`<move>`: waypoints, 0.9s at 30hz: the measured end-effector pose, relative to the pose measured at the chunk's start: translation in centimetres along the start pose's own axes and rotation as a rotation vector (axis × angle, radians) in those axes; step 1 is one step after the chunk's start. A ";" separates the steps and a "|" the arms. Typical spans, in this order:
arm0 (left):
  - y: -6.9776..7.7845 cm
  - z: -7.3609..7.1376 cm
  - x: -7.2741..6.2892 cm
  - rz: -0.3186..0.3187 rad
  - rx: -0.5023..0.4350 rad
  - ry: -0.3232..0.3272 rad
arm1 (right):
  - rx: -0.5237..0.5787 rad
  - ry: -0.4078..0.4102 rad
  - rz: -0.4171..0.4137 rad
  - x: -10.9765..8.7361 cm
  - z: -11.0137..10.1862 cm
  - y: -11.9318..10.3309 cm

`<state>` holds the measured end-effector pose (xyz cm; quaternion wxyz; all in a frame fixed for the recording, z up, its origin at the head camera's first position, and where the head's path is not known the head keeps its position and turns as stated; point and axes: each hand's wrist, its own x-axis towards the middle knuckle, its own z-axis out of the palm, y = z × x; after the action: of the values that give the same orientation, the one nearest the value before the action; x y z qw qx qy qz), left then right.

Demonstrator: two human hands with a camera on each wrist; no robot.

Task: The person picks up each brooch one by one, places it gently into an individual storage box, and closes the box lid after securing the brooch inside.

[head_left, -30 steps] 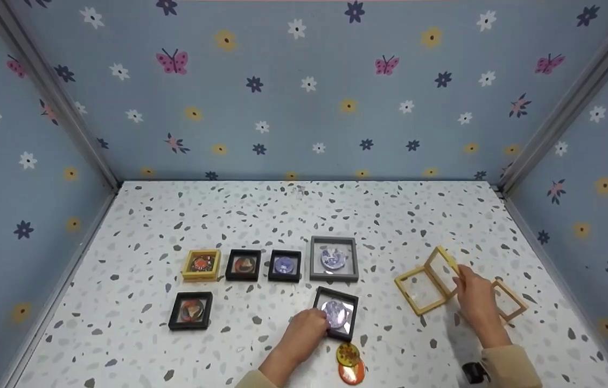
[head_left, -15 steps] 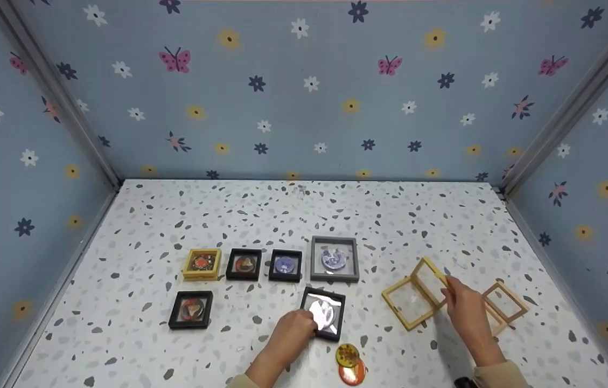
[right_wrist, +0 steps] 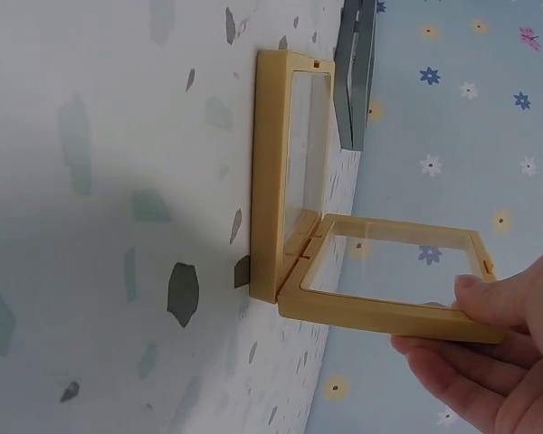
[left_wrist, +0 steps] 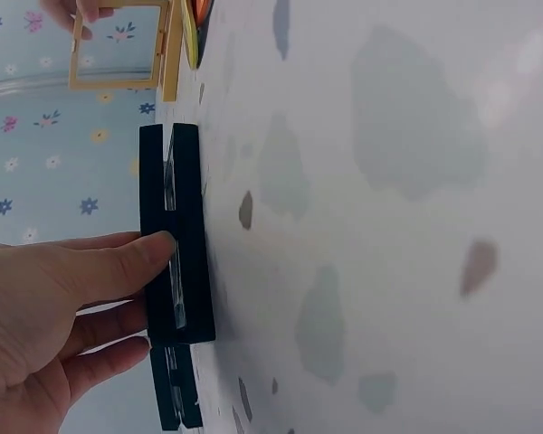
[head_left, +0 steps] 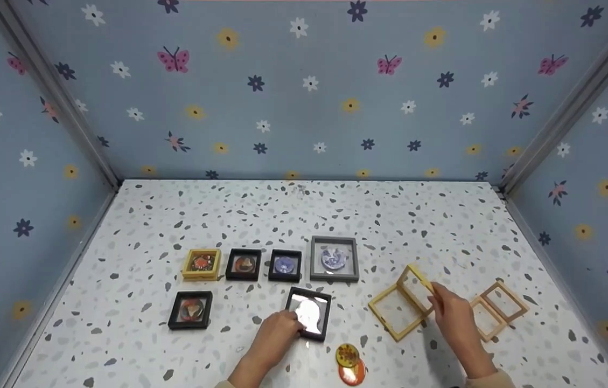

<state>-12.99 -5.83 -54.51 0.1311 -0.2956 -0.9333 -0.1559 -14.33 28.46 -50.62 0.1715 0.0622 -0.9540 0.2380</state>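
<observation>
My left hand (head_left: 275, 335) pinches the near-left edge of a closed black display frame (head_left: 310, 315) on the table, thumb on one side in the left wrist view. Glare covers the round piece inside it. My right hand (head_left: 455, 318) holds the raised half of a hinged yellow display frame (right_wrist: 271, 172) between thumb and fingers. Its other half lies flat on the table, and clear film spans both halves. A yellow round badge (head_left: 347, 355) overlaps an orange round badge (head_left: 352, 373) between the hands, near the front.
A yellow frame (head_left: 201, 264), two small black frames (head_left: 243, 264) and a grey frame (head_left: 334, 258) form a back row, each with a round piece inside. Another black frame (head_left: 190, 310) lies front left. An unfolded tan frame (head_left: 499, 310) lies right. Patterned walls enclose the table.
The left hand has slid the black frame leftward. The right hand has drawn the unfolded yellow frame left and nearer, uncovering more of the tan frame.
</observation>
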 end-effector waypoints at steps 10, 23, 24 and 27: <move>-1.6 -1.0 -1.5 -0.057 -0.019 -0.006 | 0.008 -0.046 0.026 -0.5 0.2 -1.5; -4.1 -2.4 -3.8 -0.101 0.007 -0.005 | 0.030 -0.095 0.043 -0.9 0.4 -3.0; -4.2 -2.5 -3.9 -0.104 0.003 -0.006 | 0.030 -0.095 0.041 -0.9 0.5 -3.1; -4.7 -2.7 -4.3 -0.107 -0.004 0.002 | 0.026 -0.100 0.048 -0.9 0.6 -3.4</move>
<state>-11.93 -12.72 -54.46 0.1226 -0.2453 -0.9474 -0.1650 -12.97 25.22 -50.01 0.1171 0.0534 -0.9593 0.2512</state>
